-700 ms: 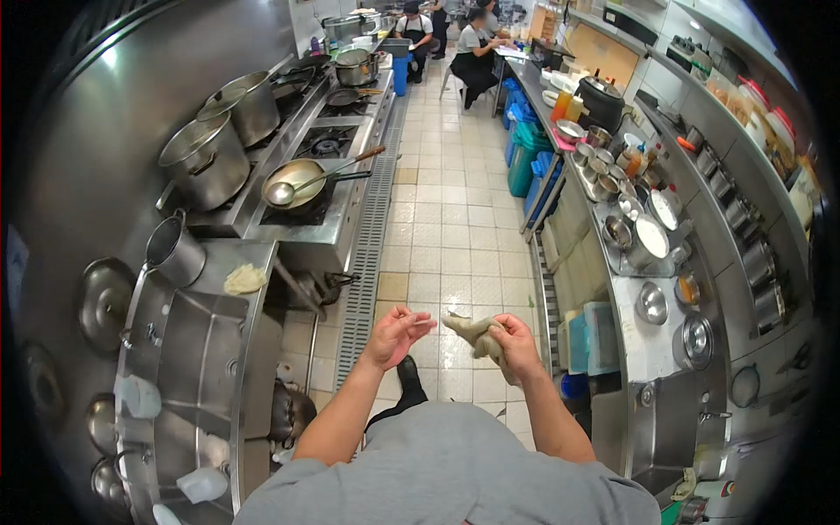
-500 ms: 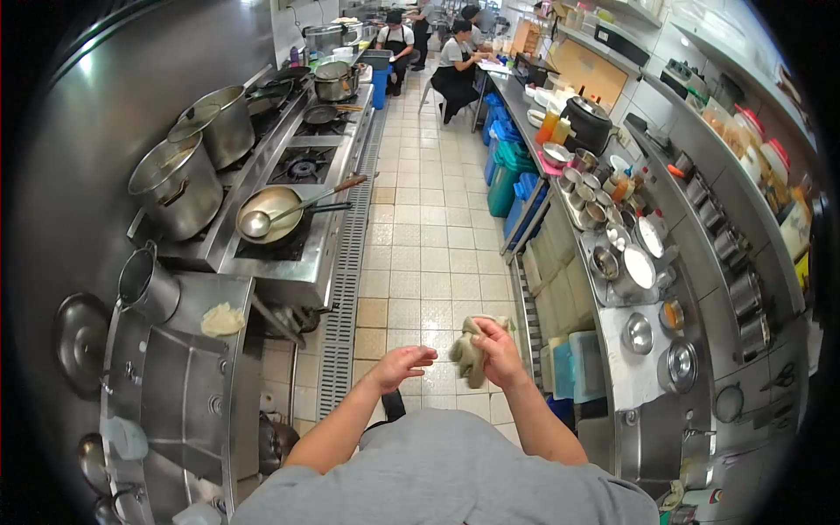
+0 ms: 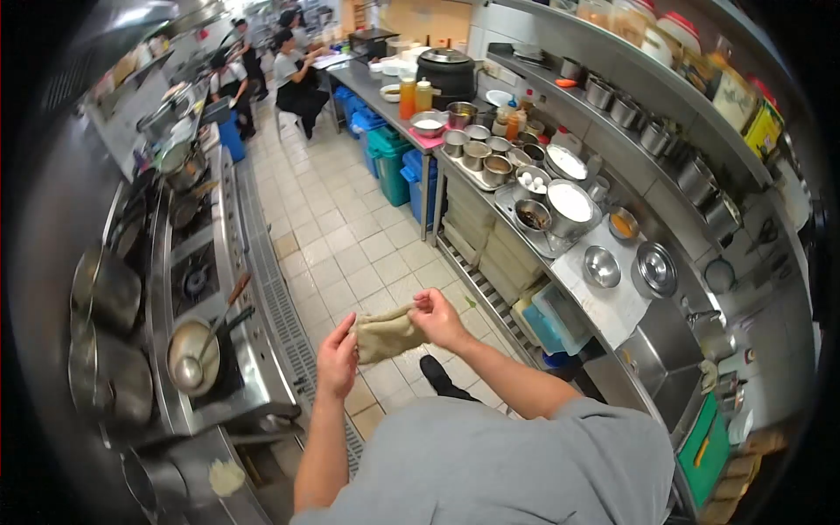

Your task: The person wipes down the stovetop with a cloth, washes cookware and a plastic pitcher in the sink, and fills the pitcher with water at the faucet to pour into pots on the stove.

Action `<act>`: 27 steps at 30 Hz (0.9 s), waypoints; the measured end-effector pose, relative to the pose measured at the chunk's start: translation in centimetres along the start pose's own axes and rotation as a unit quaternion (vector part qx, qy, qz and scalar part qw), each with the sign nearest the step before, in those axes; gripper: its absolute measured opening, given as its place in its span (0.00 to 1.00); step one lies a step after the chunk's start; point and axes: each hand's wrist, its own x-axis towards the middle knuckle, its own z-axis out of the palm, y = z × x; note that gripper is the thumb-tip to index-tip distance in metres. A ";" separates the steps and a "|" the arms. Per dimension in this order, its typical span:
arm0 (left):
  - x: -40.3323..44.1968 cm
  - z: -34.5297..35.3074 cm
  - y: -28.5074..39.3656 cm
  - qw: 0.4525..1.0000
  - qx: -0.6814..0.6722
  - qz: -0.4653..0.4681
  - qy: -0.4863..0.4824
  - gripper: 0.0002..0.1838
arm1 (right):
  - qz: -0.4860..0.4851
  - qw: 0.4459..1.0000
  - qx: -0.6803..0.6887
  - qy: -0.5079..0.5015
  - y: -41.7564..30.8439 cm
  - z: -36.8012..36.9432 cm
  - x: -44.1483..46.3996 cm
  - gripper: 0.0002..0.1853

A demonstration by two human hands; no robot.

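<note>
A beige cloth (image 3: 385, 337) hangs stretched between my two hands, above the tiled floor. My left hand (image 3: 338, 357) pinches its left end, and my right hand (image 3: 437, 318) grips the upper right corner. The cloth looks folded, with its upper edge running between my fingers. On the stove to the left, a frying pan (image 3: 194, 378) holds a ladle (image 3: 189, 371) whose wooden handle points away from me.
Large pots (image 3: 109, 381) stand along the stove's left side. On the right counter are several metal containers (image 3: 497, 170), a steel bowl (image 3: 602, 266) and a white-filled pot (image 3: 570, 203). Blue and green bins (image 3: 385, 150) sit below it. Other people (image 3: 299, 80) are at the far end.
My left hand has taken hold of the cloth, which was bunched in my right hand and is now spread between both. My view has turned to the right.
</note>
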 end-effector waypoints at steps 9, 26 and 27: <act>15.9 -0.1 -2.6 0.970 0.205 0.024 0.126 0.19 | 0.008 0.952 -0.014 -0.307 3.5 3.0 14.4 0.08; 31.7 -9.0 19.7 0.889 -0.093 0.334 0.298 0.16 | 0.226 0.694 0.510 -0.455 -8.5 9.2 50.3 0.14; 33.1 -12.7 18.8 0.927 -0.104 0.241 0.269 0.25 | 0.252 0.679 0.513 -0.461 -8.5 10.4 51.1 0.14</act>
